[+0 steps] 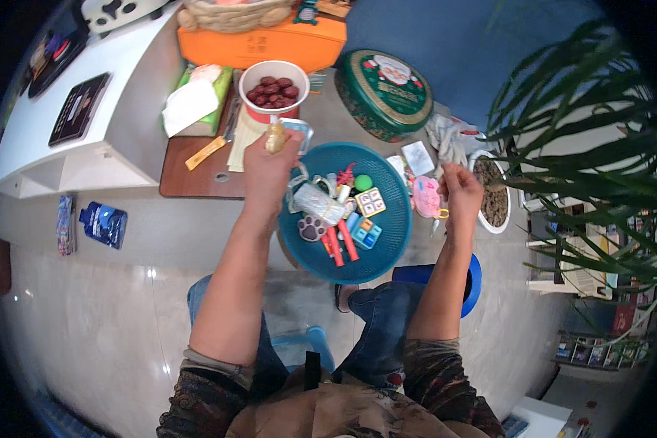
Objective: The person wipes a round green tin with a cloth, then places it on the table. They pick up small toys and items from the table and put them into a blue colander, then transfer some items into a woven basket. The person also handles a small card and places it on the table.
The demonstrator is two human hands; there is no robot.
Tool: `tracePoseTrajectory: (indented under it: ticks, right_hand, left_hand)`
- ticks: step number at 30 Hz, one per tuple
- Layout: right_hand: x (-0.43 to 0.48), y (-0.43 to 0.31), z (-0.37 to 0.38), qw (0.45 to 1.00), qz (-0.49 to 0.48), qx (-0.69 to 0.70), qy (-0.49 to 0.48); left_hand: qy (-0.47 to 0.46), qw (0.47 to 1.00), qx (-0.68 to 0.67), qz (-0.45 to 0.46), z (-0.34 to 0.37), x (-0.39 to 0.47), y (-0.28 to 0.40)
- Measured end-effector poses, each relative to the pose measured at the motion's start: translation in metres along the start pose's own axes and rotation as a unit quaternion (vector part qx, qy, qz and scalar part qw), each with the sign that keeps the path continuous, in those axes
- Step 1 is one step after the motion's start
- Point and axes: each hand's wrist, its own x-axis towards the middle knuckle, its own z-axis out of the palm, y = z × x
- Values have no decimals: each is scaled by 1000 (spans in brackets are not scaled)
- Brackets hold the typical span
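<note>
My left hand grips a small golden, shiny object, too blurred to name, just in front of a white bowl of dark red dates. Between my arms stands a teal plastic basket of small items. In it lie a clear plastic-wrapped bundle, a grey paw-shaped piece, red sticks, a green ball, a square tile with pictures and a blue block. My right hand has its fingertips pinched together beside a pink pouch; whether they hold anything is unclear.
A green oval tin and an orange box stand at the back. Left are a tissue pack, a yellow-handled knife on a brown board and a blue pouch. Plant leaves overhang a white planter at right.
</note>
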Motion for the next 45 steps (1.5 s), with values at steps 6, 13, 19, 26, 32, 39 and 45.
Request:
tracePoseTrajectory:
  ticks: [6, 13, 19, 26, 32, 39, 45]
  right_hand:
    - [4, 67, -39, 976, -113, -182, -41]
    - [-28, 53, -16, 906, -141, -342, -207]
    - [-21, 50, -14, 921, -154, -310, -179]
    - [-32, 12, -32, 908, -12, 258, -330]
    - [19, 41, -6, 987, -135, -41, -80]
    - [17, 71, 32, 906, -208, -349, -116]
    - [22, 72, 49, 901, -182, -379, -106]
  left_hand:
    - [24, 988, 138, 60, 5, 1, -3]
    - [38, 984, 156, 71, 10, 3, -1]
    - [45, 983, 156, 83, 12, 3, -2]
    - [45, 981, 173, 75, 10, 4, -3]
    - [58, 975, 201, 75, 12, 0, -1]
    - [53, 978, 189, 72, 15, -3, 2]
    - [46, 979, 184, 70, 13, -2, 1]
